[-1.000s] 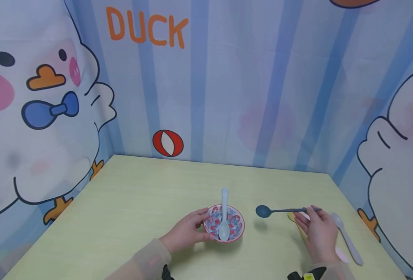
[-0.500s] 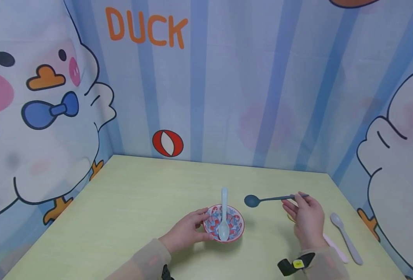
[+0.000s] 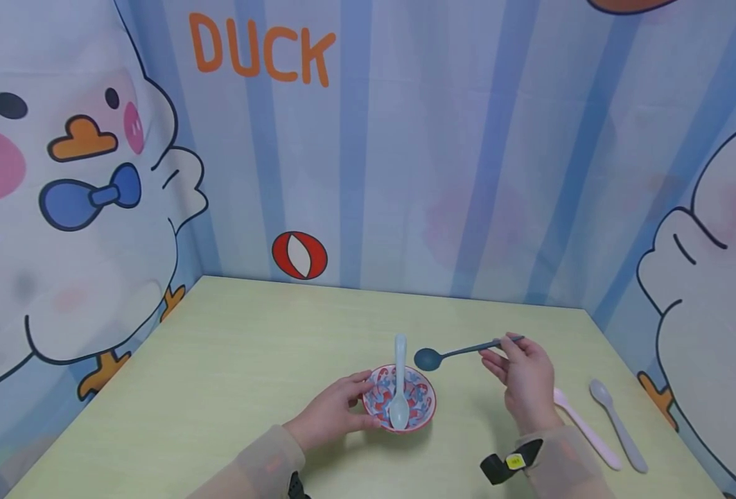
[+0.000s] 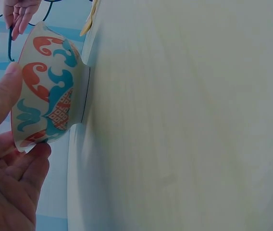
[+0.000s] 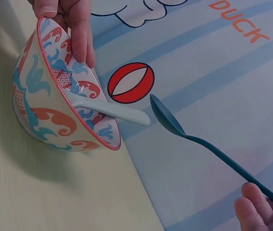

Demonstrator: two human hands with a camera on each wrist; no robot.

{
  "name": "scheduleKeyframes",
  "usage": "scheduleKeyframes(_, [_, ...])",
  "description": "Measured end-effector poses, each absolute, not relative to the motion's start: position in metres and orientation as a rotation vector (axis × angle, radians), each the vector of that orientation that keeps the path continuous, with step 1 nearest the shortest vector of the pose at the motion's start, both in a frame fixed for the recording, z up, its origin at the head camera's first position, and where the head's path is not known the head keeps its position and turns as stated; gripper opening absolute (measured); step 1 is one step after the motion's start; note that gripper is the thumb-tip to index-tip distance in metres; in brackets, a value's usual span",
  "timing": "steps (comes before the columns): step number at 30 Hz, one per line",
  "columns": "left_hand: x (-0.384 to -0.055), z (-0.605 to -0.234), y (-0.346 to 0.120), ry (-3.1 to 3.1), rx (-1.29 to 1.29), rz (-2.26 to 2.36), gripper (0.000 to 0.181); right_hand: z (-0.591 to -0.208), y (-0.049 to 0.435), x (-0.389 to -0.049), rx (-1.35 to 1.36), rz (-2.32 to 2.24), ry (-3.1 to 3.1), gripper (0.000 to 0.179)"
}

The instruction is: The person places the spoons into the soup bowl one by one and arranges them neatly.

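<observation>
My left hand (image 3: 337, 410) grips the near-left side of a patterned bowl (image 3: 429, 402), its thumb and fingers about the rim. The bowl stands upright on the table, painted red and blue with a red rim. Inside it leans a pale blue spoon (image 3: 400, 374), its handle sticking out past the far rim. Between thumb and fingers my right hand (image 3: 527, 381) pinches the handle end of a dark teal spoon (image 5: 211, 149). That spoon is held in the air, its head just beyond the bowl's far right rim and close to the pale spoon's handle.
On the table (image 3: 268, 333), right of my right hand, lie a pink-handled utensil (image 3: 592, 433), partly hidden by the arm, and a grey-lilac spoon (image 3: 617, 423). A yellowish utensil (image 4: 91, 19) shows in the left wrist view. A duck-print curtain (image 3: 405, 138) closes off the back.
My right hand has moved left and a little away from me, bringing the teal spoon from above the other utensils to near the bowl. The left hand and bowl have stayed put.
</observation>
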State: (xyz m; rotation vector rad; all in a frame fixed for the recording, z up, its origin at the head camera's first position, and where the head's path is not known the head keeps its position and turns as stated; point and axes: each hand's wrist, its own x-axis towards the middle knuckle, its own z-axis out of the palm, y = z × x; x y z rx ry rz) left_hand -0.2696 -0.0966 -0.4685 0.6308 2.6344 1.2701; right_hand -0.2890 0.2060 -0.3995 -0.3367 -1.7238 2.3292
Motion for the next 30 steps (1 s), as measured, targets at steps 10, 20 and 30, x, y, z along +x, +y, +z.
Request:
scheduleKeyframes(10, [-0.269, -0.468, -0.097, 2.627, 0.672, 1.309, 0.072, -0.408, 0.199, -0.295, -0.248, 2.332, -1.87, 0.018])
scheduleKeyframes(20, [-0.269, -0.47, -0.097, 2.611, 0.685, 1.344, 0.071, -0.412, 0.193, -0.299, -0.209, 2.354, -2.006, 0.027])
scheduleKeyframes(30, [-0.269, -0.469, -0.097, 2.612, 0.651, 1.331, 0.072, -0.412, 0.187, -0.305, -0.194, 2.333, -2.15, 0.029])
